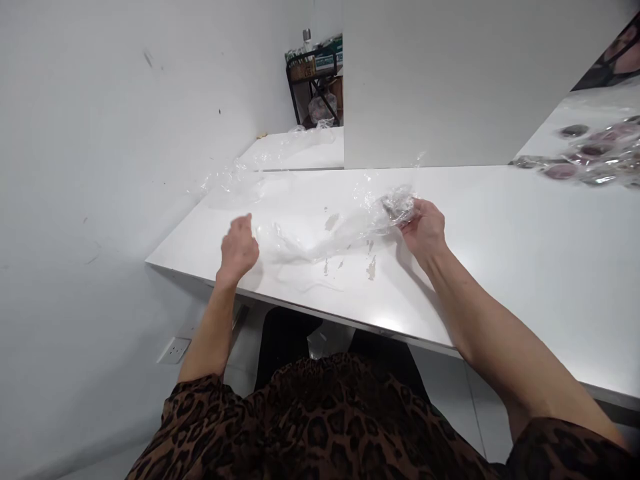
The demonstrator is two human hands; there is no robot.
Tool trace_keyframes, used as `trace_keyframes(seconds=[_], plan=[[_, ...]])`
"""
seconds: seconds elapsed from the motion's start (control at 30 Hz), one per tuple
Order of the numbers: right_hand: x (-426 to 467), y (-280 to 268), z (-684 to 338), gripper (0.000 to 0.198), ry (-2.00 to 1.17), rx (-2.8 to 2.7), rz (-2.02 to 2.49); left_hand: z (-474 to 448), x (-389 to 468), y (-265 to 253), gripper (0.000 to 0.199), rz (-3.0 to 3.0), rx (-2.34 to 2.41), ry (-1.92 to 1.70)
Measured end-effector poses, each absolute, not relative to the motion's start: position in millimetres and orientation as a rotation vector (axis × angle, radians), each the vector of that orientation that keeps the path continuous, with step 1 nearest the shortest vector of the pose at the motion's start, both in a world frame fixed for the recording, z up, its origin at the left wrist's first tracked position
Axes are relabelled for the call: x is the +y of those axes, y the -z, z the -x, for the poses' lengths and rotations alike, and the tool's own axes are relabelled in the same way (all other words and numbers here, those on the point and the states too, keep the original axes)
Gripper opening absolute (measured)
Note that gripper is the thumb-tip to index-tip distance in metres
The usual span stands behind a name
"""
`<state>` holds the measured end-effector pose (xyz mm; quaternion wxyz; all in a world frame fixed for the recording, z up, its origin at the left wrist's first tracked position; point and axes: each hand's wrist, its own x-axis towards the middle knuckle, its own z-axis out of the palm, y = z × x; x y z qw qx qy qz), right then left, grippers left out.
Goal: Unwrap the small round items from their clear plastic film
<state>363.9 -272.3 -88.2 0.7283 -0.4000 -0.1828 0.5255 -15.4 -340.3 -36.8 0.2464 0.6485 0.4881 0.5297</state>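
My right hand (425,230) grips a small item bundled in clear plastic wrap (399,205), a little above the white table. What lies inside the wrap is hard to make out; part of it looks dark. A length of clear plastic film (310,250) trails leftward from the bundle over the tabletop. My left hand (240,248) is by the film's left end, its fingers curled and the index finger raised. Whether a bit of film is pinched in it is hidden.
More crumpled clear film (235,177) lies along the table's left back edge. Several plastic-wrapped round items (590,153) sit at the far right. A white panel (430,80) stands behind the table (525,267). A black rack (313,73) with boxes is beyond, and a wall is at left.
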Motion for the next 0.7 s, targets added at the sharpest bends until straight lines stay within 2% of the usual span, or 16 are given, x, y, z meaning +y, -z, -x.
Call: trace_keyframes(seconds=[0.07,0.13,0.3,0.37,0.43,0.53,0.7], plan=[[-276,87,-361,0.021,-1.162,-0.487,0.892,-9,-348,16,0.03,-1.889,1.469,-1.569],[-281,87,-356,0.021,-1.176,-0.561,0.919,-53,-355,3,0.031,-2.085,1.482,-1.441],[-293,87,-347,0.034,-1.195,-0.726,0.895,-155,-340,13,0.068,-2.376,1.223,-0.924],[-294,89,-346,0.042,-1.212,-0.743,0.881,-170,-323,20,0.073,-2.379,1.305,-0.726],[-293,90,-345,0.049,-1.251,-0.733,0.876,-172,-306,22,0.062,-2.315,1.407,-0.6],[-293,89,-344,0.06,-1.404,-0.698,0.86,-167,-287,17,0.039,-2.197,1.442,-0.666],[-307,75,-340,0.068,-1.626,-0.791,0.766,-166,-277,8,0.037,-2.106,1.425,-0.888]])
